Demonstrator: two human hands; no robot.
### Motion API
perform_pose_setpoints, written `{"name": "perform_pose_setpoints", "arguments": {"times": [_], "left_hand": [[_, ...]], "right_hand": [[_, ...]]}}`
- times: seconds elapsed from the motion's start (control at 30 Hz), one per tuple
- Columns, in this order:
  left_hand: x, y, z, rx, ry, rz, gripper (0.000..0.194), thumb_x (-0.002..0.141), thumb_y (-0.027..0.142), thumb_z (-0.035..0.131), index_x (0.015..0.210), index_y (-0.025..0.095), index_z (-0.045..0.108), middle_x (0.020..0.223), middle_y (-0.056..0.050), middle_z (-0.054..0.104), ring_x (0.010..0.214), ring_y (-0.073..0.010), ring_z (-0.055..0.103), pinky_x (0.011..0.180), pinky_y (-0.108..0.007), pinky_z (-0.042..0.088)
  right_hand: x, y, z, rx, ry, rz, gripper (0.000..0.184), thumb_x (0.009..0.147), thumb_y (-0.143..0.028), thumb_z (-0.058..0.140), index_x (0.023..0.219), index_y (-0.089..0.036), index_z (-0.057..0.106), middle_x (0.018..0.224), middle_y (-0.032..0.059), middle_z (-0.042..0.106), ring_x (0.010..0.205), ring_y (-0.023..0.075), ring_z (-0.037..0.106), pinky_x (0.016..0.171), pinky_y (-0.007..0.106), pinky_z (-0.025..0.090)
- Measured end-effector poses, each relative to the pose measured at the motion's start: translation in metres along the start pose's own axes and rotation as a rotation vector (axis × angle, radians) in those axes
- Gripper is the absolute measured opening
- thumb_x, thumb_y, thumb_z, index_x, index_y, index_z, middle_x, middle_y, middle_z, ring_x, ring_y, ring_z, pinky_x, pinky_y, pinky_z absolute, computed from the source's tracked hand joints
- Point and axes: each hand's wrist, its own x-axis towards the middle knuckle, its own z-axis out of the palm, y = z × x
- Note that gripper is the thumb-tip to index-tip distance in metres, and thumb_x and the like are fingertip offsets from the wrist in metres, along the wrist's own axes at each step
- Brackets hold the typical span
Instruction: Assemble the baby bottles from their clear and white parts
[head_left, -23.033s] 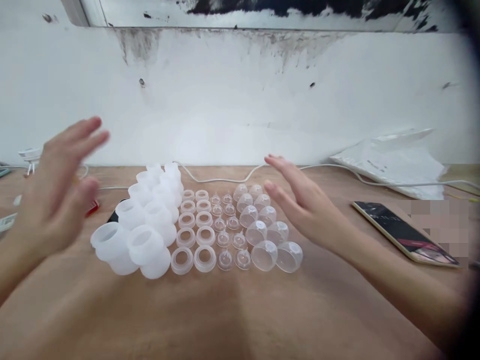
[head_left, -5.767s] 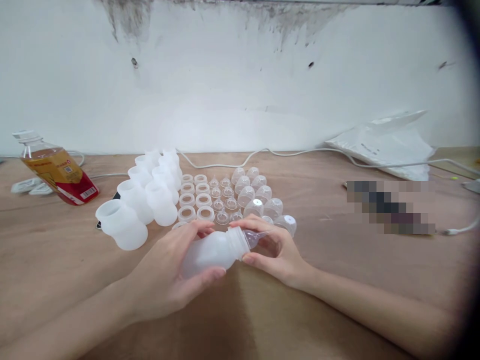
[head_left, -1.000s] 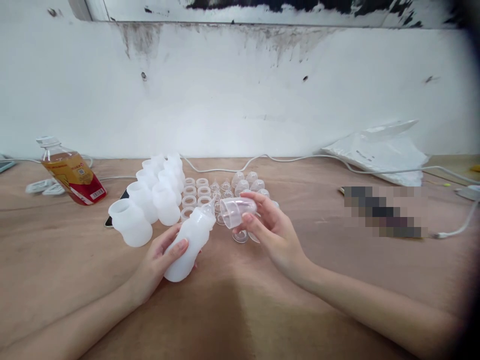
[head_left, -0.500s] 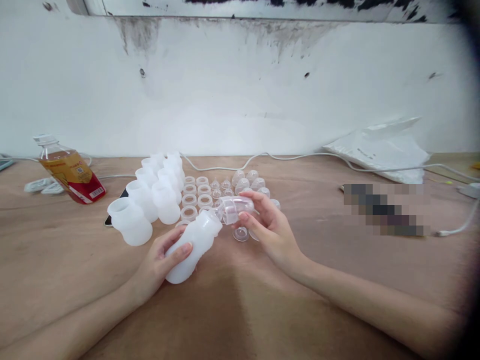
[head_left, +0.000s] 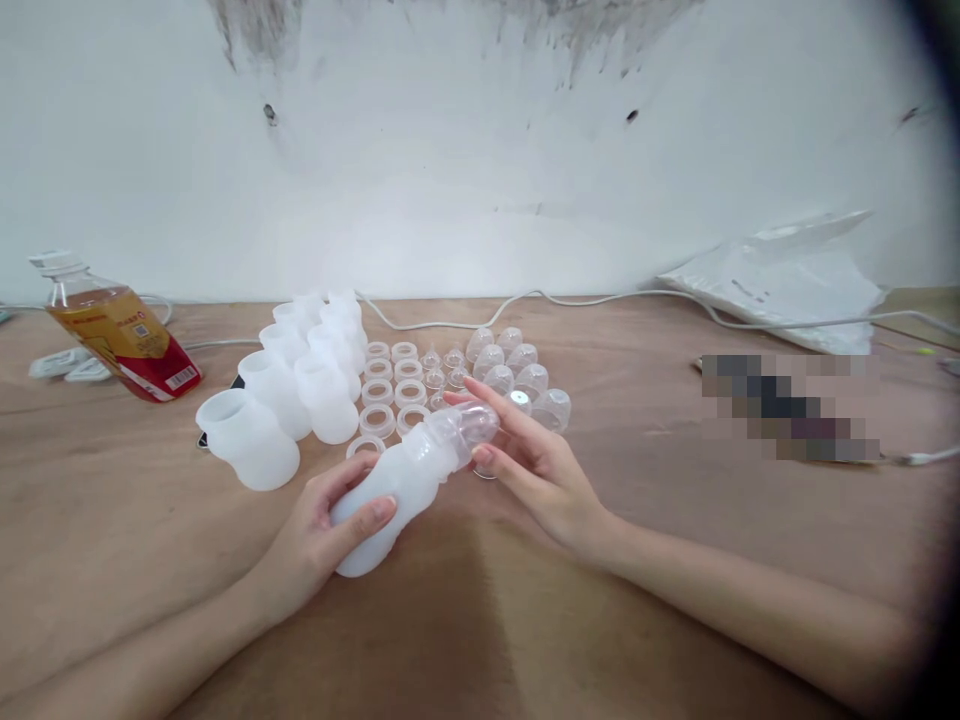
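Observation:
My left hand [head_left: 330,525] is wrapped around a frosted white baby bottle [head_left: 394,495], tilted with its neck up to the right. Over the bottle's neck sits a clear domed cap [head_left: 474,425]. The thumb and fingers of my right hand [head_left: 536,465] are closed around this cap, and the fingers hide part of its far side. Just behind the bottle lie two columns of translucent rings [head_left: 377,420], with small clear nipples [head_left: 435,379] beside them. More clear domed caps [head_left: 532,380] stand in rows behind my right hand.
Open frosted bottles [head_left: 247,440] stand in two rows on the left of the wooden table [head_left: 637,640]. Farther left a drink bottle [head_left: 124,330] leans. A white cable [head_left: 600,296] runs along the wall, near a plastic bag [head_left: 780,285] and a blurred-out flat object [head_left: 787,408].
The clear cap has moved left and down onto the bottle's neck, covering the nipple that showed between them. My right hand moved with it. The view has shifted slightly downward.

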Motion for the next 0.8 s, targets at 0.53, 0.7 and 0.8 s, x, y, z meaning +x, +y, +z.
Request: {"name": "perform_pose_setpoints", "arguments": {"times": [0.53, 0.7, 0.8], "left_hand": [[0.0025, 0.0058, 0.0024, 0.135, 0.006, -0.017, 0.037, 0.075, 0.048, 0.052, 0.091, 0.015, 0.054, 0.078, -0.003, 0.056, 0.066, -0.0157, 0.053, 0.056, -0.023, 0.041], [0.0028, 0.0029, 0.0027, 0.086, 0.013, -0.035, 0.042, 0.074, 0.05, 0.052, 0.098, 0.015, 0.053, 0.074, -0.002, 0.055, 0.062, -0.0149, 0.052, 0.052, -0.022, 0.04], [0.0029, 0.0011, 0.0035, 0.069, 0.033, -0.031, 0.042, 0.073, 0.049, 0.054, 0.097, 0.015, 0.054, 0.078, -0.003, 0.055, 0.063, -0.0143, 0.052, 0.052, -0.022, 0.041]], "right_hand": [[0.0039, -0.0019, -0.0053, -0.041, -0.056, -0.062, 0.035, 0.083, -0.018, 0.049, 0.116, -0.025, 0.039, 0.122, 0.0056, 0.048, 0.108, 0.014, 0.05, 0.089, 0.03, 0.046], [0.0018, 0.0017, -0.0039, -0.059, -0.044, -0.069, 0.036, 0.083, -0.018, 0.05, 0.117, -0.025, 0.039, 0.125, 0.0056, 0.046, 0.108, 0.0137, 0.05, 0.09, 0.029, 0.047], [0.0023, 0.0016, -0.0044, -0.072, -0.019, -0.075, 0.037, 0.083, -0.018, 0.051, 0.118, -0.025, 0.041, 0.128, 0.0056, 0.044, 0.11, 0.0142, 0.05, 0.091, 0.03, 0.046]]}}
